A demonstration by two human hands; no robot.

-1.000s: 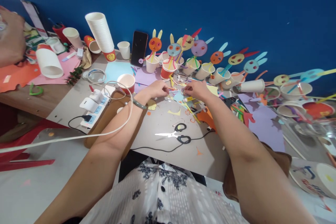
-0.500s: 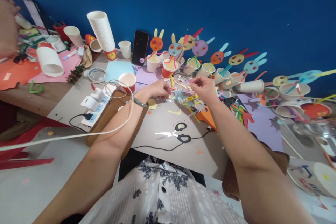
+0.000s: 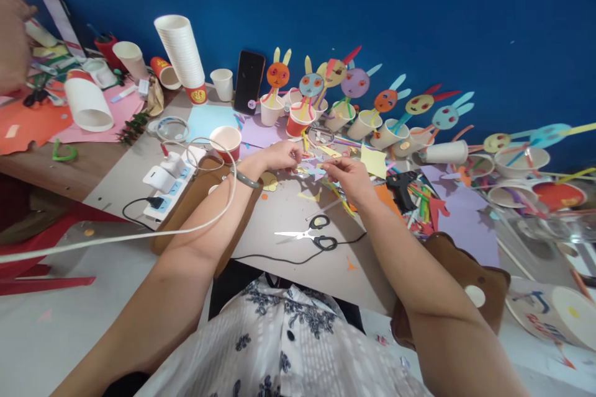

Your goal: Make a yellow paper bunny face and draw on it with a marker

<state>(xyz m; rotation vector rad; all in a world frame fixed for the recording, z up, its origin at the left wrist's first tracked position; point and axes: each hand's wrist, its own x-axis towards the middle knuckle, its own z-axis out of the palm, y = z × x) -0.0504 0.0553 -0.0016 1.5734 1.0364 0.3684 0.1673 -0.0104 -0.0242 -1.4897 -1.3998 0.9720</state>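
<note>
My left hand [image 3: 285, 156] hovers over the paper scraps [image 3: 313, 169] in the middle of the table, fingers pinched together; what they hold is too small to make out. Close by on the right, my right hand [image 3: 348, 176] pinches thumb against forefinger, and whatever is between them I cannot make out either. A gap separates the two hands. Nearer to me lie open scissors [image 3: 305, 234] with black handles. Just beyond the hands stands a red paper cup [image 3: 300, 120] carrying a paper rabbit figure [image 3: 311, 85].
A stack of paper cups [image 3: 180, 53], a phone [image 3: 249, 82] and more rabbit cups line the blue wall. A black glue gun [image 3: 401, 191] lies right of my right hand. The power strip [image 3: 179, 181] sits left, with a white cable [image 3: 195, 231] crossing above my left forearm.
My right hand has moved left and slightly down, closer to my left hand. The yellow paper and the glue gun beside it now show more fully. My left hand has barely moved.
</note>
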